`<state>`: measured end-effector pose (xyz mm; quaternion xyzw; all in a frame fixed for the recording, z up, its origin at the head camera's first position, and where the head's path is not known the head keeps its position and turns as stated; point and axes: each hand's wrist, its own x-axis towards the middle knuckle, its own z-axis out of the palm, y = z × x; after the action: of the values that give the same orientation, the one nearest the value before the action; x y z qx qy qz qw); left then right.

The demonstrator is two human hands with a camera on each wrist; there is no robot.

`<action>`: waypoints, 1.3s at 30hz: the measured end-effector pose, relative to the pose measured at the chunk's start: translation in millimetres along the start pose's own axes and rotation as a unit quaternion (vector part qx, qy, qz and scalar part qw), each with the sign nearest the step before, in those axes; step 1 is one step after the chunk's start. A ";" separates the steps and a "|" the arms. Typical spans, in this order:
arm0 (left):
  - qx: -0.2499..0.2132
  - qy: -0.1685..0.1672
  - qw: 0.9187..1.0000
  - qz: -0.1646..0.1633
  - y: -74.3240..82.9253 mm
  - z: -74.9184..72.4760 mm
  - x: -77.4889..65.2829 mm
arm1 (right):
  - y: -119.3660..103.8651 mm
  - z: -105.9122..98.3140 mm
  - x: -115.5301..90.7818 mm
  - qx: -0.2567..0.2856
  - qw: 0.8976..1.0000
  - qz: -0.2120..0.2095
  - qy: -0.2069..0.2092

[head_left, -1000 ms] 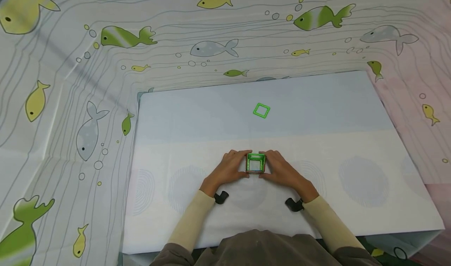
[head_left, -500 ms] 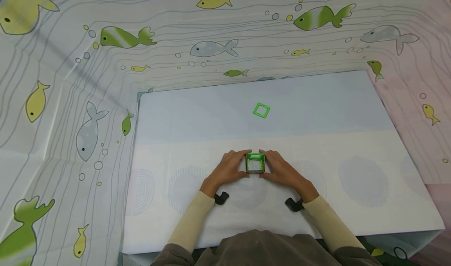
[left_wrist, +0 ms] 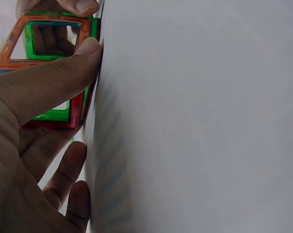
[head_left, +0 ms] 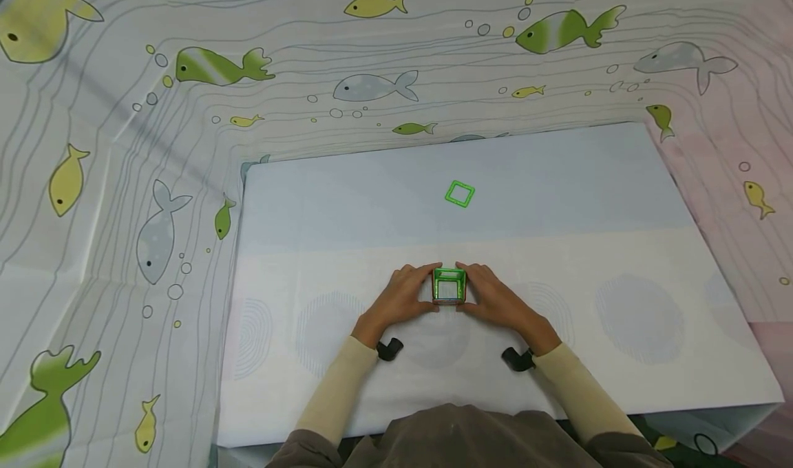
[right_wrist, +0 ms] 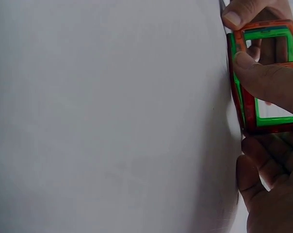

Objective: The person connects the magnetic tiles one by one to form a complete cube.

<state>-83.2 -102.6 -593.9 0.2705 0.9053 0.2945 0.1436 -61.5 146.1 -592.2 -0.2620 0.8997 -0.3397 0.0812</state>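
A small cube of magnetic tiles (head_left: pixel 449 272) stands on the table between both hands. Its square frames are green, red and orange with open or see-through middles. My left hand (head_left: pixel 405 296) holds its left side, thumb at the near corner and fingers at the far one. On the right side, my right hand (head_left: pixel 495 299) grips it the same way. An orange tile (left_wrist: pixel 13 41) faces the left wrist camera, with a red tile (left_wrist: pixel 76 109) beside it. The right wrist view shows the thumb across the cube's near face. Beyond the hands lies a loose green square tile (head_left: pixel 456 201).
The table (head_left: pixel 347 199) has a pale blue and white cloth with faint circles. A fish-print sheet (head_left: pixel 297 14) hangs behind it and down the left. Black wrist mounts (head_left: pixel 390 349) sit close to the cloth under both wrists.
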 end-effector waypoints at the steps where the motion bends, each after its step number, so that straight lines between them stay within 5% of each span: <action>1: 0.000 0.000 1.000 0.000 -0.1 0.1 0.0 | -0.3 -0.2 -0.1 0.000 1.000 0.002 -0.001; 26: 0.003 0.006 1.000 -0.005 2.3 0.3 -0.6 | -2.7 -2.3 -0.9 -0.001 1.000 -0.006 0.004; 39: -0.038 0.012 0.999 -0.021 5.9 2.1 -11.3 | 7.5 -36.7 11.0 0.051 0.996 0.004 -0.072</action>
<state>-70.8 -104.2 -590.8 0.2423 0.9005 0.3289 0.1491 -85.9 166.0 -569.0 -0.2780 0.8740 -0.3649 0.1603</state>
